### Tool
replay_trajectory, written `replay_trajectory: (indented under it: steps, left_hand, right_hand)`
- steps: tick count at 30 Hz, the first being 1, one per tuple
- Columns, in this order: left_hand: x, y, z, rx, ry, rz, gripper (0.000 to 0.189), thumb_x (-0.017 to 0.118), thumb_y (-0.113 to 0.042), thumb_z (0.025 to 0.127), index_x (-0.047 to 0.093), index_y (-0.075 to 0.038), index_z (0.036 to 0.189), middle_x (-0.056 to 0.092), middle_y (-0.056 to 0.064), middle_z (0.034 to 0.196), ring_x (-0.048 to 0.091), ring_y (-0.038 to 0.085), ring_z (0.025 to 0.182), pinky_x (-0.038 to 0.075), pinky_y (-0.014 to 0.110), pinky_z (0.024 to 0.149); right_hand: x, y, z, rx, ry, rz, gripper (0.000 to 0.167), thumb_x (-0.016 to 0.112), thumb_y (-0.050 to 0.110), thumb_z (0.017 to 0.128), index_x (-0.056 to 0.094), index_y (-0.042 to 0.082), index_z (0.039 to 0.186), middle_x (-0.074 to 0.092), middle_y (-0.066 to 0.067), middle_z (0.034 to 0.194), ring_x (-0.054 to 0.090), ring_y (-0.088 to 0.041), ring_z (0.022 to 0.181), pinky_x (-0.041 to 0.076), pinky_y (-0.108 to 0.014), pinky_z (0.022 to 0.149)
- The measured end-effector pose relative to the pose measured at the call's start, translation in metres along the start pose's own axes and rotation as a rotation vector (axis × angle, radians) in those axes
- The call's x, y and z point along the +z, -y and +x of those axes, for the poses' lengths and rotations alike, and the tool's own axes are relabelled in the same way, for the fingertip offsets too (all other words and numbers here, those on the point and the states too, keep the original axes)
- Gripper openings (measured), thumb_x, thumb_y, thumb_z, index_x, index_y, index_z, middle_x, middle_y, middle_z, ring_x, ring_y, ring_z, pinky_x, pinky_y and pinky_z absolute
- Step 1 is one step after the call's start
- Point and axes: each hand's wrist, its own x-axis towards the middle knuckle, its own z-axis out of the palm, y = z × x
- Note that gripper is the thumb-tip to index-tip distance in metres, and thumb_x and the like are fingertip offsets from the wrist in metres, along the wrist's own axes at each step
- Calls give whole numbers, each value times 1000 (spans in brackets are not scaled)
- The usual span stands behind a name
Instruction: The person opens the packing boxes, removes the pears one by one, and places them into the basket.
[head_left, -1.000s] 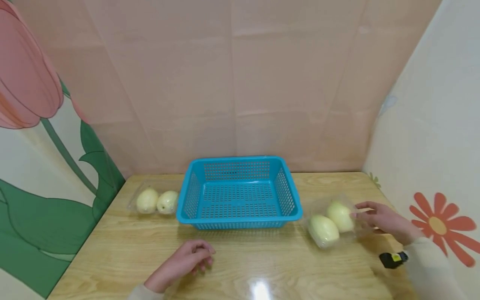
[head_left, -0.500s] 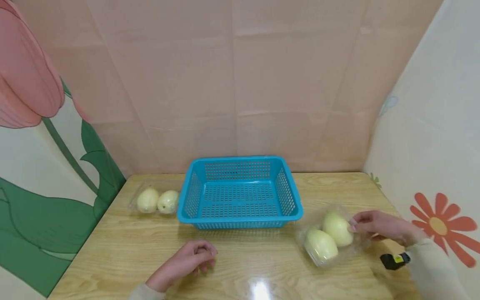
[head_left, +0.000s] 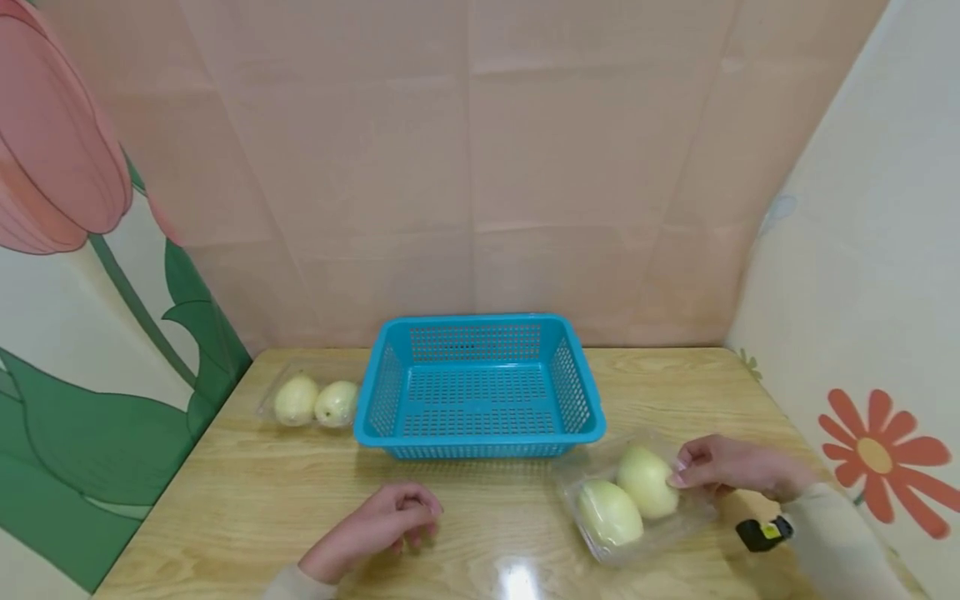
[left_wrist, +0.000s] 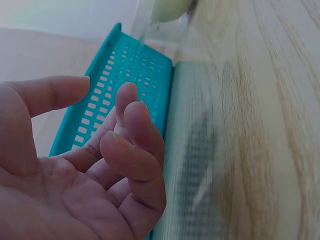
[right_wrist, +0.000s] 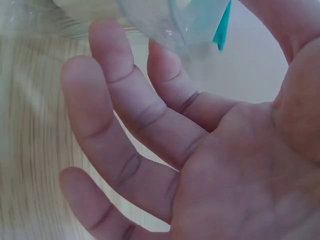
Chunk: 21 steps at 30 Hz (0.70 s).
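At the right front of the head view, a clear plastic pack (head_left: 603,553) holds two pale yellow-green fruits (head_left: 611,514), side by side at a slant. My right hand (head_left: 738,467) pinches the pack's right edge between thumb and fingers. In the right wrist view, clear plastic (right_wrist: 175,22) lies at the thumb side, while the other fingers (right_wrist: 87,100) bend loosely below it. My left hand (head_left: 392,518), loosely curled and holding nothing, hovers near the table's front left. A blue perforated basket (head_left: 480,438) stands between and behind the hands, with nothing in it.
A second clear pack (head_left: 266,404) with two similar fruits (head_left: 296,400) lies left of the basket, close to its wall. The wooden table (head_left: 240,500) meets a pink backdrop (head_left: 472,183) behind and a pale flowered panel (head_left: 855,275) at right.
My right hand has drawn the pack of fruits leftward and toward the front of the table. The left hand has shifted only slightly to the right; the basket and left pack stay put.
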Motion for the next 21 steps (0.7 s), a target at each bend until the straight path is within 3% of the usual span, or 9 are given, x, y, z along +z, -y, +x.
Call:
replay_trajectory:
  steps: [9,15,21]
  left_hand:
    - [3,2,1,-13,27,-12,27,54,-20,100,64,3,110,70,10,90,59,17,68,42,25,51]
    - [7,0,2,6,46,-26,29,55,-20,100,66,5,110,71,14,90,60,17,68,43,23,51]
    - [12,0,4,2,58,-36,31,56,-24,101,68,3,113,72,9,90,60,16,68,43,22,51]
  right_hand:
    - [29,22,12,-76,12,-71,31,66,27,96,51,9,76,44,7,64,41,-9,58,36,-25,52]
    - [52,38,21,-80,48,-45,28,66,32,96,62,7,83,56,3,72,50,-11,64,46,-26,58]
    - [73,50,31,-107,77,-4,30,65,33,96,66,4,89,64,-2,79,60,-17,72,53,-33,65]
